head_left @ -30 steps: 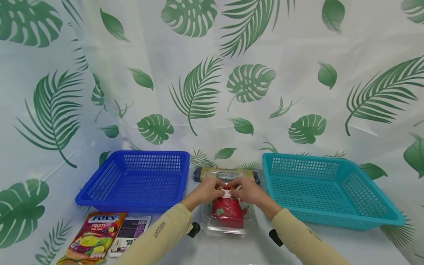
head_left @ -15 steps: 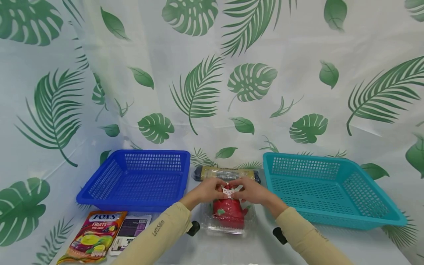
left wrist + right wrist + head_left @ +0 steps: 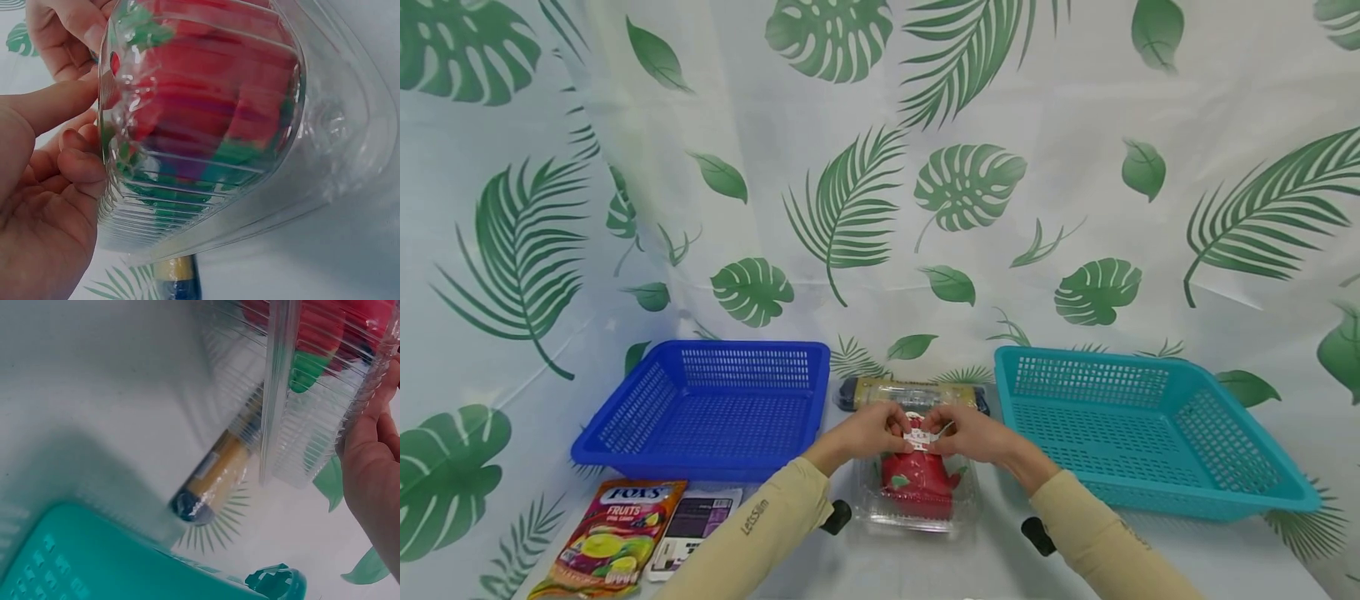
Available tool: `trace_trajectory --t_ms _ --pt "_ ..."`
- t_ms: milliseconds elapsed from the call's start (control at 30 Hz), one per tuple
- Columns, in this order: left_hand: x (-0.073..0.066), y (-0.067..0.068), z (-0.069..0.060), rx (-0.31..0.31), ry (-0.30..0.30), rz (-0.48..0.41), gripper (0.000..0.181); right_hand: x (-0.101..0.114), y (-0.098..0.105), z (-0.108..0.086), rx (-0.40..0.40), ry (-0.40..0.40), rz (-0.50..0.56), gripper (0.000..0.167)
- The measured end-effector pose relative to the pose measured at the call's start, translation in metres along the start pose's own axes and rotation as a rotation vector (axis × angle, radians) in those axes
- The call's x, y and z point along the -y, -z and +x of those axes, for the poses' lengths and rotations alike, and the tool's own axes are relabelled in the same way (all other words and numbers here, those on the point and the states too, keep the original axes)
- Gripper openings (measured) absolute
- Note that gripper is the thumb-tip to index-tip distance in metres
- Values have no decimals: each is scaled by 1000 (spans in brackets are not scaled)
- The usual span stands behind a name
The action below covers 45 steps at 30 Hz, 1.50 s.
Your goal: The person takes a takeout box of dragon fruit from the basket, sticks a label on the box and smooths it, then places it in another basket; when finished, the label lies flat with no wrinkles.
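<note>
A clear plastic box (image 3: 917, 523) with a red and green item (image 3: 917, 477) inside stands at the centre of the table. On top of the box, a white label (image 3: 919, 437) shows between the two hands. My left hand (image 3: 867, 432) pinches the label's left side, thumb and fingers bent; the left wrist view shows this hand (image 3: 47, 212) against the ribbed plastic. From the other side, my right hand (image 3: 979, 433) pinches the label's right edge. The right wrist view has that hand (image 3: 375, 462) beside the box wall (image 3: 281, 394), its fingertips mostly out of frame.
A blue basket (image 3: 730, 417) stands left, a teal basket (image 3: 1120, 442) right. Behind the box lies a yellow and dark packet (image 3: 871, 392). A Fox's candy bag (image 3: 610, 537) and a purple and white packet (image 3: 696, 527) lie at front left. A leaf-patterned curtain hangs behind.
My right hand has shifted slightly to the right. The gap between the hands is wider, with more of the label and the red item showing.
</note>
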State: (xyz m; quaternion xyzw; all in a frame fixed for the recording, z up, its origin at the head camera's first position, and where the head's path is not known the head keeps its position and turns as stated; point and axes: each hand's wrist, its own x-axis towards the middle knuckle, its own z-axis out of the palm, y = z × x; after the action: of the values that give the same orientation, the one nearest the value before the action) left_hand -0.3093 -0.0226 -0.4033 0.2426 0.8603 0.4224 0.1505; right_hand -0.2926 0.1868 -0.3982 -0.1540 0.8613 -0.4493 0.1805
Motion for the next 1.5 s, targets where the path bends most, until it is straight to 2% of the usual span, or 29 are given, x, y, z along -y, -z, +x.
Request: trace_trajectory --t_ms 233,467,733,900,1100,1367,1500 --pt "1 -4 0 -25 2 1 11 -1 -4 -1 -35 18 -26 18" --pt "2 -6 1 -64 -42 34 8 -1 -8 0 -65 41 -73 18" --pt "1 -3 -1 -22 -25 27 15 -2 -4 -1 -25 32 -46 20" --pt "0 -1 -2 -1 1 2 17 -1 -5 -2 -35 13 -36 22" --pt "3 -5 -2 -53 -16 -50 22 -2 -7 -1 -49 37 -56 16" --pt "3 -11 -1 -123 -56 34 27 -3 -10 0 -77 51 -80 23" --pt "3 -11 0 -130 -42 44 30 -1 -11 0 -95 33 -77 34"
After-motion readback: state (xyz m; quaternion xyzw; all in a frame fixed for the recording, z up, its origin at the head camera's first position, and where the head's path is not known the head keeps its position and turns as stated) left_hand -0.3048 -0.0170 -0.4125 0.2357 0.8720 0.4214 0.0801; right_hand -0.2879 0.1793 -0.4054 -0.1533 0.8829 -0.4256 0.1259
